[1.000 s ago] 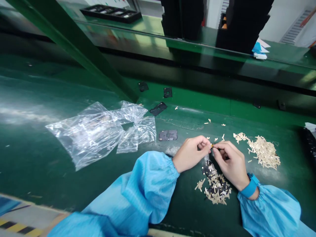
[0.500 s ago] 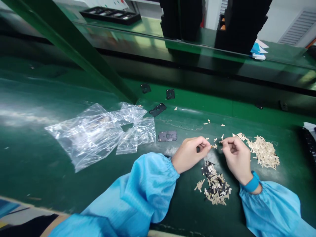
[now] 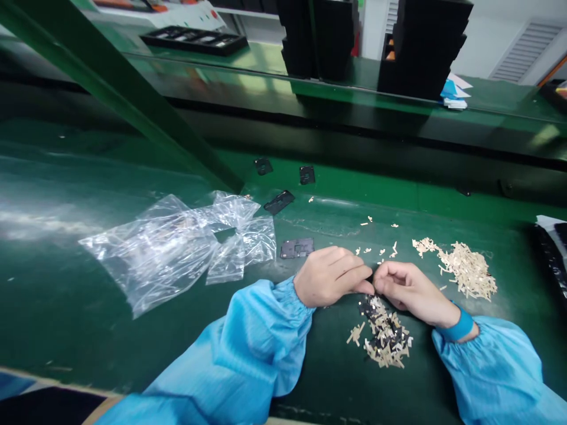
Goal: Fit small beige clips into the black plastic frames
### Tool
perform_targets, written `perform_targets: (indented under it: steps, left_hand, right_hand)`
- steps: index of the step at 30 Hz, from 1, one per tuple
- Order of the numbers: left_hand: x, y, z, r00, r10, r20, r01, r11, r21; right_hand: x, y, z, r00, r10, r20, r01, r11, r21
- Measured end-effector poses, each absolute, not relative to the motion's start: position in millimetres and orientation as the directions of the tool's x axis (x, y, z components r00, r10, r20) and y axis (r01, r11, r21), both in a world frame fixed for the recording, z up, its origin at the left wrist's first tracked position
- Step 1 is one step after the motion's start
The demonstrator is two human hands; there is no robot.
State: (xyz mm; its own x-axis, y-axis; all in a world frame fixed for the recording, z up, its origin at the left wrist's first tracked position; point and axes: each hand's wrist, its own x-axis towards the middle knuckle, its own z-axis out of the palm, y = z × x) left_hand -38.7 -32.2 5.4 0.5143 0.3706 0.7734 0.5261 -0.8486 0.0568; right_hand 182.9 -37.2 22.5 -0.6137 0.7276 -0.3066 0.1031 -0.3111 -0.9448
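My left hand [image 3: 332,276] and my right hand [image 3: 410,293] meet fingertip to fingertip just above the worktop. Both are closed in a pinch, and whatever lies between the fingertips is too small and hidden to name. Close below them is a mixed pile of small beige and black flat pieces [image 3: 387,336]. Beyond my right hand sits a larger heap of small beige pieces [image 3: 469,271]. A few loose beige pieces [image 3: 394,249] lie scattered just past my fingers. Beside my left hand rests a flat black plastic part [image 3: 296,248].
Clear plastic bags [image 3: 172,248] lie on the green worktop [image 3: 66,313] at left. More black plastic parts [image 3: 279,202] lie farther back. A green post [image 3: 133,100] slants across the left. Stacked black trays [image 3: 420,47] stand on the shelf behind. A black bag [image 3: 551,254] is at the right edge.
My hands have come together, my right hand moving left and nearer to me. The orange-tinted bit at my left fingertips no longer shows. The view has shifted slightly.
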Motion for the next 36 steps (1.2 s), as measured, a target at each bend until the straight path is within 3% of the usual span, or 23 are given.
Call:
perform_targets:
  steps: [3,11,14,19,25,30,32,36]
  left_hand:
    - [-38.4,-32.1,3.9,0.512,0.379,0.771,0.522,-0.850,0.071]
    - [-38.3,-36.2,-1.7,0.568,0.453,0.687,0.555,-0.827,0.087]
    - [-41.2,-36.0,0.3,0.601,0.575,0.555,0.631,-0.768,0.112]
    - [-77.0,-41.1,14.0,0.518,0.772,0.369,0.803,-0.587,0.100]
    - [-137.7,-56.6,20.1,0.474,0.855,0.210,0.870,-0.492,0.036]
    - [-141.5,-52.9,14.1,0.513,0.840,0.178,0.857,-0.512,-0.051]
    - [-131.6,-49.2,18.0,0.451,0.879,0.158,0.889,-0.458,0.008]
    - [-95.4,-41.8,29.2,0.398,0.894,0.208,0.826,-0.447,0.343]
  right_hand:
    - [185.6,-37.5,20.5,-0.665,0.659,-0.352,0.044,-0.435,-0.899]
    - [190.9,-41.1,14.3,-0.705,0.616,-0.351,0.037,-0.463,-0.886]
    - [193.0,-41.0,5.4,-0.653,0.674,-0.344,-0.037,-0.483,-0.875]
    - [192.2,-39.3,-8.7,-0.491,0.807,-0.330,-0.084,-0.421,-0.903]
    - [187.4,-41.6,-3.8,-0.445,0.824,-0.351,-0.103,-0.437,-0.894]
    - [187.3,-42.2,-2.5,-0.421,0.830,-0.365,-0.121,-0.451,-0.884]
    - [188.8,-44.0,-6.5,-0.393,0.842,-0.369,-0.112,-0.442,-0.890]
    - [195.6,-45.9,-23.7,-0.276,0.909,-0.313,-0.053,-0.340,-0.939]
